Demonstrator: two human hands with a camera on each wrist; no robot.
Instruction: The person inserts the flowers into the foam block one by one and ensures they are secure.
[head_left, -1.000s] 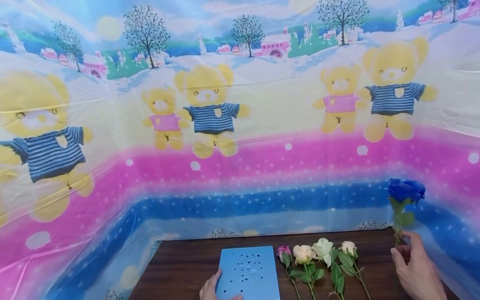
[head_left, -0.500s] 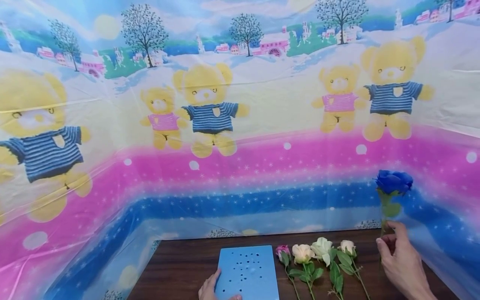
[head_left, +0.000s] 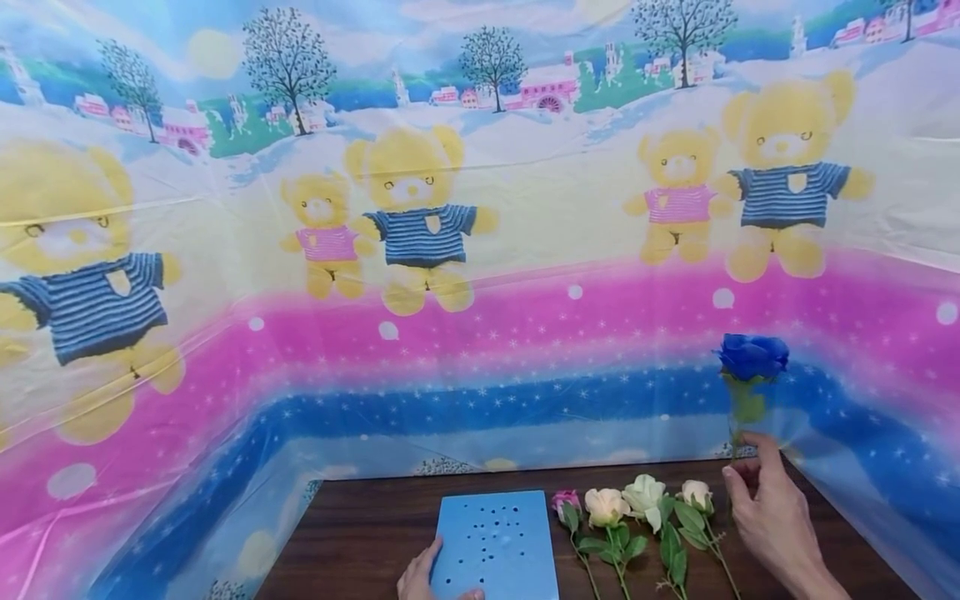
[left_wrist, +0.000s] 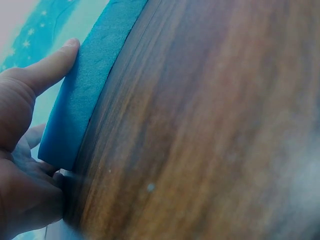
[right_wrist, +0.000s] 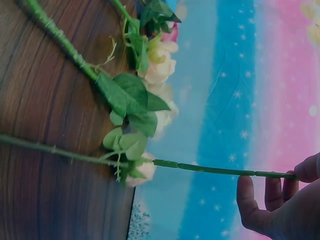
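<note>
My right hand [head_left: 776, 512] pinches the green stem of a blue rose [head_left: 752, 358], which stands upright above the table's right side, bloom at the top. In the right wrist view the stem [right_wrist: 215, 170] runs out from between thumb and fingers, its lower end overlapping a rose on the table; the bloom is out of that view. My left hand [head_left: 422, 573] grips a light blue foam block [head_left: 510, 577] dotted with small holes. Seen from the left wrist, the thumb lies on the block's edge [left_wrist: 90, 90] while the fingers go round its corner.
Between block and right hand, several roses lie side by side on the dark wood table [head_left: 352, 533]: a pink rose [head_left: 566, 500], a peach rose [head_left: 607, 507], a white rose [head_left: 645, 497] and a pale rose [head_left: 696, 496]. A teddy-bear printed sheet [head_left: 525, 333] hangs behind.
The right hand has carried the blue rose leftward and slightly up, closer to the lying roses. The left hand and foam block have stayed in place.
</note>
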